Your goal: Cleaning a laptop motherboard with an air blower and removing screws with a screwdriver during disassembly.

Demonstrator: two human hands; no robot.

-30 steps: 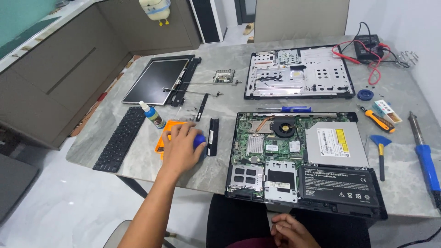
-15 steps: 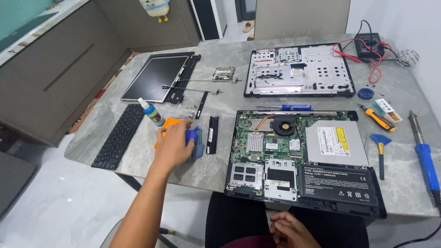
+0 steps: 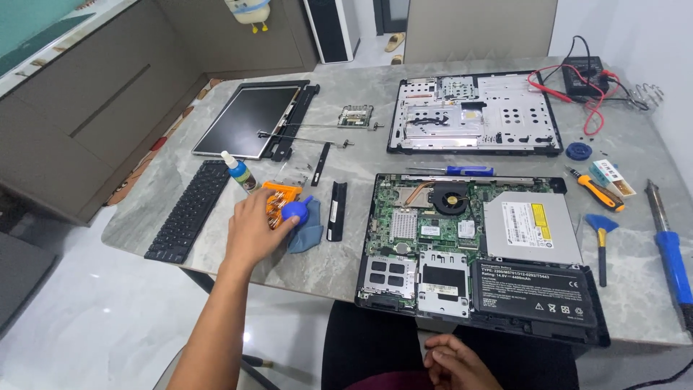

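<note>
My left hand (image 3: 254,230) reaches out over the table's left side, and its fingertips close around a blue rubber air blower (image 3: 297,211). The blower lies on a blue cloth (image 3: 309,234) beside an orange finned part (image 3: 280,193), which my hand partly covers. An opened laptop base (image 3: 462,245) with a bare green board, fan, optical drive and battery lies in front of me. My right hand (image 3: 453,363) rests in my lap below the table edge, fingers loosely curled, holding nothing.
A small bottle (image 3: 238,172), a black keyboard (image 3: 186,211) and a detached screen panel (image 3: 249,120) lie at left. A laptop bottom cover (image 3: 476,115) and a multimeter with leads (image 3: 586,78) are at the back. Screwdrivers, a blue scraper (image 3: 600,230) and a soldering iron (image 3: 671,253) lie at right.
My left hand has slid slightly back and left, uncovering the blue blower, which it now grips at the fingertips. The right hand has stayed in my lap.
</note>
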